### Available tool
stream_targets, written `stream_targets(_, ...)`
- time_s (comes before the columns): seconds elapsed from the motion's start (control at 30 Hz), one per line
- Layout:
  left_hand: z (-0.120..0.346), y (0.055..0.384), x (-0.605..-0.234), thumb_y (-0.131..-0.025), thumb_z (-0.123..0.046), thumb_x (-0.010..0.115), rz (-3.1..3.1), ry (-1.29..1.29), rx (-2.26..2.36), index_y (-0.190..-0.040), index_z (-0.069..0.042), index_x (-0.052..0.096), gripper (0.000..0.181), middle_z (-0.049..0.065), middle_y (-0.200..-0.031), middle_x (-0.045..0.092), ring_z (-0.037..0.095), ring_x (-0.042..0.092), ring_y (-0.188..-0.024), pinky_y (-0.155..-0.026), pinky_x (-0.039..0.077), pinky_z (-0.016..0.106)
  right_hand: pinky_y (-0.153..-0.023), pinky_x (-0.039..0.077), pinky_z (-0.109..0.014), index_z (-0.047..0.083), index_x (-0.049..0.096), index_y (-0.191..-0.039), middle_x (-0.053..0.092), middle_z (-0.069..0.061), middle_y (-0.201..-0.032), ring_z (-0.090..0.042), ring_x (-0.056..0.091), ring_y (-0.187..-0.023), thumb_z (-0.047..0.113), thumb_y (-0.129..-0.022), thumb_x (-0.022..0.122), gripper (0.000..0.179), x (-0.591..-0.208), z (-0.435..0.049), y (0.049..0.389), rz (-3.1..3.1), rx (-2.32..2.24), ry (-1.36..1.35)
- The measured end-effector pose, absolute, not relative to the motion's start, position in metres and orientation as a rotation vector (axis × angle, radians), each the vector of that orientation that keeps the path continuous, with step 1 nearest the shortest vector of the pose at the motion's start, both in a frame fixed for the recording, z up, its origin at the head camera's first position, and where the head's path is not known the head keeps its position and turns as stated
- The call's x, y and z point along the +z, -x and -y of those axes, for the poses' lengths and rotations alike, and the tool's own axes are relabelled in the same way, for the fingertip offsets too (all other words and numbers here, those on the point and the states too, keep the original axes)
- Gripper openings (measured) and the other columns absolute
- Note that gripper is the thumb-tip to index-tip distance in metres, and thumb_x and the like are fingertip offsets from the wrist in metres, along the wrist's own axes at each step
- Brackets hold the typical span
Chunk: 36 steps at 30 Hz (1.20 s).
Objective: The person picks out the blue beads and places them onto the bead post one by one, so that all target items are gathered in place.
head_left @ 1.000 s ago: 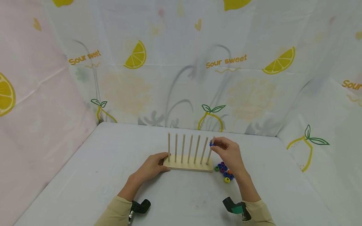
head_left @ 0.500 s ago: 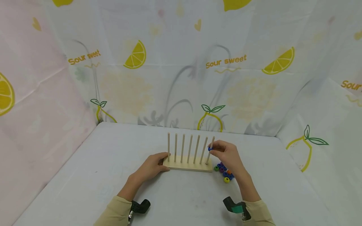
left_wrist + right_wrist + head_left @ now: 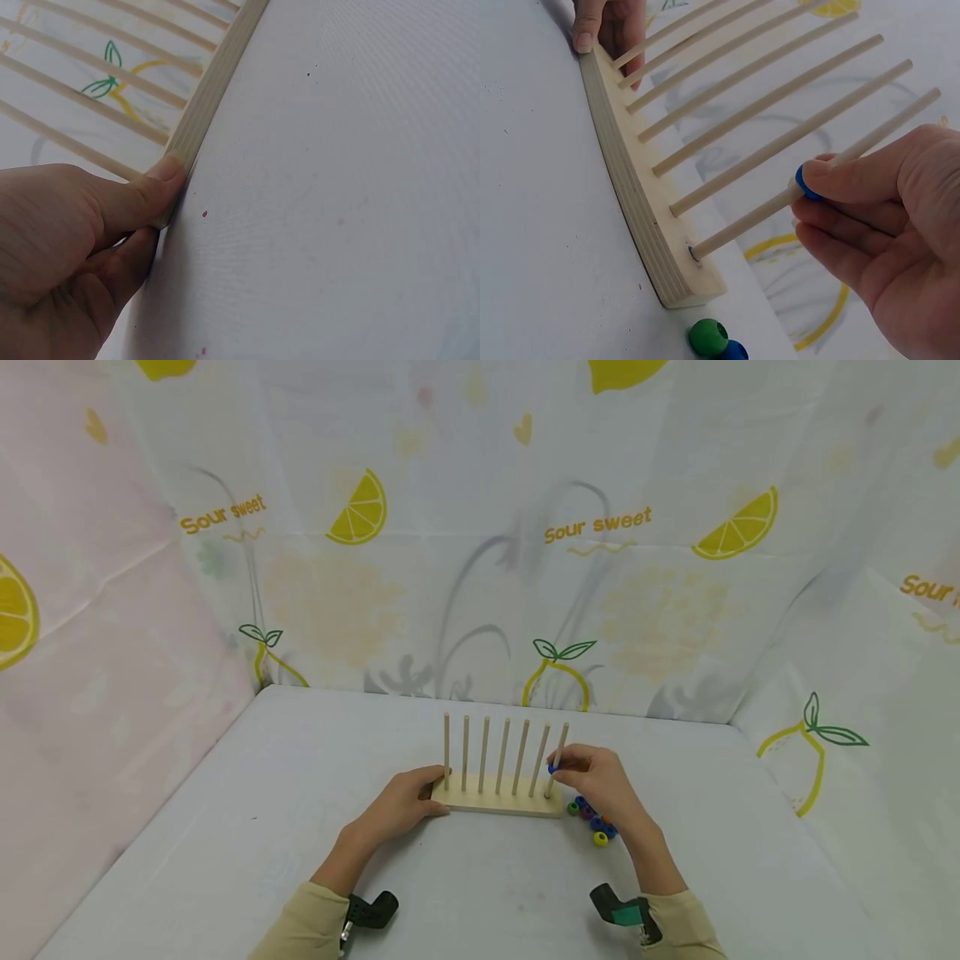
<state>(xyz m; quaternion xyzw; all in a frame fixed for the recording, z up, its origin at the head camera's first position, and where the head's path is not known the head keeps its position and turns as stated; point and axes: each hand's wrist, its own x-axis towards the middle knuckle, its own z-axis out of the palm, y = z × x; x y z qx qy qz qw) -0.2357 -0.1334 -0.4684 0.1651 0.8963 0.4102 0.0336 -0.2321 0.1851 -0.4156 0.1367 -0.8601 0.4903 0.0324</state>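
A wooden peg rack (image 3: 495, 797) with several upright pegs stands on the white table. My left hand (image 3: 408, 799) grips the left end of its base, thumb at the front edge and fingers behind, as the left wrist view also shows. With thumb and fingertips my right hand (image 3: 600, 775) pinches a blue bead (image 3: 804, 182), which sits around the rightmost peg (image 3: 742, 223), partway down. Part of that bead is hidden by the thumb. The other pegs carry no beads.
Loose beads lie right of the base, among them a green bead (image 3: 708, 337), a yellow bead (image 3: 601, 839) and several blue ones. My right wrist partly covers this pile. A lemon-printed cloth (image 3: 465, 527) hangs behind the table.
My right hand has slid the blue bead down the rightmost peg, from near its top to below the middle. The left hand keeps its grip on the base.
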Motion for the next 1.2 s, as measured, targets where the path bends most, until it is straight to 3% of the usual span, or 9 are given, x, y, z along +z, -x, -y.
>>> stream_targets(0.6, 0.133, 0.237, -0.471, -0.085, -0.011, 0.078, -2.757, -0.481, 1.263, -0.139, -0.006, 0.057, 0.058, 0.014, -0.143, 0.057, 0.028, 0.053, -0.134, -0.111, 0.045, 0.046, -0.075, 0.056, -0.018, -0.002, 0.074, -0.106, 0.074, -0.017, -0.107, -0.022, 0.071, -0.094, 0.003, -0.087, 0.073, 0.02, -0.425, -0.188, 0.236, 2.691, 1.574, -0.441)
stream_targets(0.9, 0.133, 0.237, -0.472, -0.084, -0.011, 0.078, -2.771, -0.487, 1.256, -0.139, -0.005, 0.057, 0.059, 0.014, -0.143, 0.057, 0.028, 0.053, -0.134, -0.111, 0.046, 0.045, -0.074, 0.055, -0.018, -0.007, 0.073, -0.101, 0.073, -0.023, -0.106, -0.031, 0.071, -0.095, -0.004, -0.085, 0.071, 0.016, -0.408, -0.178, 0.223, 2.745, 1.551, -0.407)
stream_targets(1.2, 0.134, 0.236, -0.471, -0.084, -0.012, 0.078, -2.76, -0.5, 1.27, -0.138, -0.005, 0.057, 0.059, 0.014, -0.143, 0.057, 0.029, 0.053, -0.134, -0.11, 0.046, 0.046, -0.073, 0.054, -0.019, 0.003, 0.076, -0.099, 0.075, -0.014, -0.103, -0.022, 0.071, -0.092, 0.004, -0.084, 0.076, 0.014, -0.435, -0.186, 0.237, 2.748, 1.574, -0.393)
